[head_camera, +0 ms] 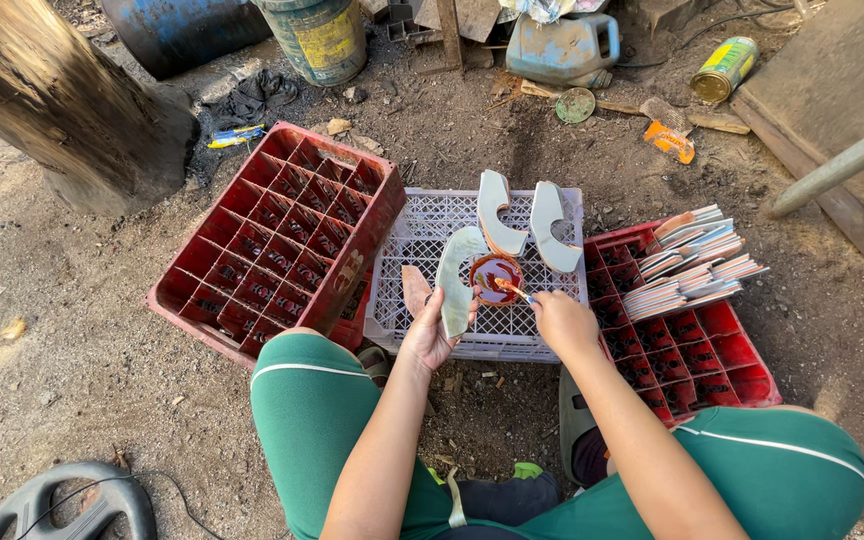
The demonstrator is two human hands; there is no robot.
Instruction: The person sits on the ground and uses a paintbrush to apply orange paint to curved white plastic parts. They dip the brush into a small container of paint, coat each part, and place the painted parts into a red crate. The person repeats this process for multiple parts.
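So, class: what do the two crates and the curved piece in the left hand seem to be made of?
Red crate: moulded plastic, slightly glossy, with thin regular cell walls. White crate: plastic too, going by its fine lattice mesh. Curved piece in the left hand: probably foam or rubber sheet, matte pale face with a tan edge; it cannot be told for certain.

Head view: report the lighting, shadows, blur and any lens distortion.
Head view: hard daylight, with a sunlit strip of dirt at far left and the middle in softer shade; the wooden post is dark on its underside. Focus is sharp on the left hand, the curved piece it holds, the right hand and the white crate. Wide-angle bending shows at the edges. No glare.
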